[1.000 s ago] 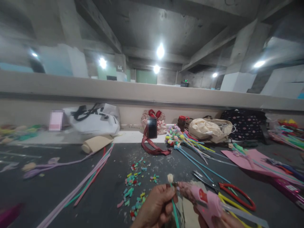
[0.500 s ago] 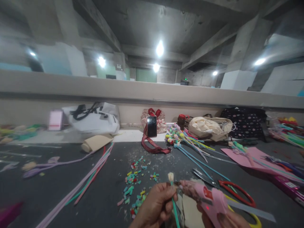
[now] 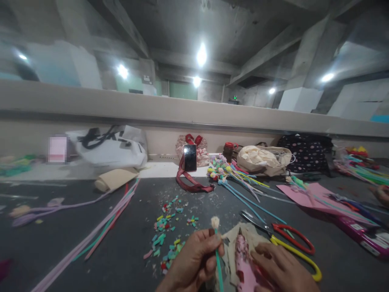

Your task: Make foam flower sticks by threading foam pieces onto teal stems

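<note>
My left hand [image 3: 200, 253] pinches a green fuzzy stem [image 3: 219, 267] between thumb and fingers. The stem stands nearly upright, with a small cream-coloured tuft [image 3: 215, 222] on its top end. Close by on the right, a pink hot glue gun [image 3: 243, 263] lies over a crumpled beige sheet [image 3: 231, 247], its dark nozzle pointing away from me. My right hand [image 3: 278, 265] is curled over the side of the glue gun; its handle is mostly hidden under the fingers and by the lower frame edge.
Red-and-yellow-handled scissors [image 3: 273, 233] lie open right of the glue gun. Colourful clippings [image 3: 165, 239] are scattered left of my hands. Long fuzzy stems [image 3: 100, 223] lie further left. A phone [image 3: 190, 158] leans at the back. Another person's hand [image 3: 381, 195] shows at the right edge.
My right hand has brought the glue gun away from the stem's tip and down onto the beige sheet, turning its nozzle forward. My left hand keeps the stem. The view has shifted slightly.
</note>
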`<state>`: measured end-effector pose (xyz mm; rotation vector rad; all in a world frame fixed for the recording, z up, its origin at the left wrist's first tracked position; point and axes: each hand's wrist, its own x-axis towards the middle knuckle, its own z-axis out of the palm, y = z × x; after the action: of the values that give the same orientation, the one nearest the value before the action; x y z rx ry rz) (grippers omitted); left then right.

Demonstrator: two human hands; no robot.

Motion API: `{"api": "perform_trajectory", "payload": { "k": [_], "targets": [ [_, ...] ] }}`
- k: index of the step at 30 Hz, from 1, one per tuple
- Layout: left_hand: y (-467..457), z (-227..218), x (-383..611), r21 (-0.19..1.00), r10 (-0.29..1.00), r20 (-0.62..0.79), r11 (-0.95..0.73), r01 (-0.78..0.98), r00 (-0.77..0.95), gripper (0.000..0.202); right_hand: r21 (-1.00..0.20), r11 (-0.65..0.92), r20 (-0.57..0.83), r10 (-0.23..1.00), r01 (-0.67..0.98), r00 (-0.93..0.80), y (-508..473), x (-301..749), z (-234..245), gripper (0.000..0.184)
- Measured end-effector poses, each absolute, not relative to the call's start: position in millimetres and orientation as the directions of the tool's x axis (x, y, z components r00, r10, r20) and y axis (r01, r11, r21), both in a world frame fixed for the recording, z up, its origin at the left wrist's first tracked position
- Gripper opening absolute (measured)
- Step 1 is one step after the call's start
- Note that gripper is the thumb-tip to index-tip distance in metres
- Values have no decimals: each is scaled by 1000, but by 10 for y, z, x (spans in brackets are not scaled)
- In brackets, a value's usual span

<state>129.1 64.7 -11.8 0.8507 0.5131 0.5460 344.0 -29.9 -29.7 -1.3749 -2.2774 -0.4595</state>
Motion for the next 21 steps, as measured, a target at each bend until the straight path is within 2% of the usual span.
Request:
{"api": "perform_trajectory", "payload": {
  "k": [2,4,6,10,17,21],
  "targets": [
    [625,-135,1310,802,623,-181,542,-252,761,25,-134,461,588,749,877,-304,-269,3287,-139,20],
    [614,-156,1325,792,598,-156,551,-262,786,26,-322,532,577,766,783,-283,-206,3121,10,18],
    [617,-176,1334,782,553,-139,570,-251,822,28,-419,571,577,768,706,-279,-117,2987,100,16],
    [630,-183,1345,753,517,-125,605,-259,847,27,-479,585,564,777,655,-281,36,2877,119,9],
    [601,-95,1359,722,476,-153,652,-231,866,25,-473,580,542,785,663,-300,76,2893,92,9],
    [618,-135,1349,723,528,-171,641,-258,832,27,-535,506,466,845,676,-263,92,2919,104,10]
  ]
}}
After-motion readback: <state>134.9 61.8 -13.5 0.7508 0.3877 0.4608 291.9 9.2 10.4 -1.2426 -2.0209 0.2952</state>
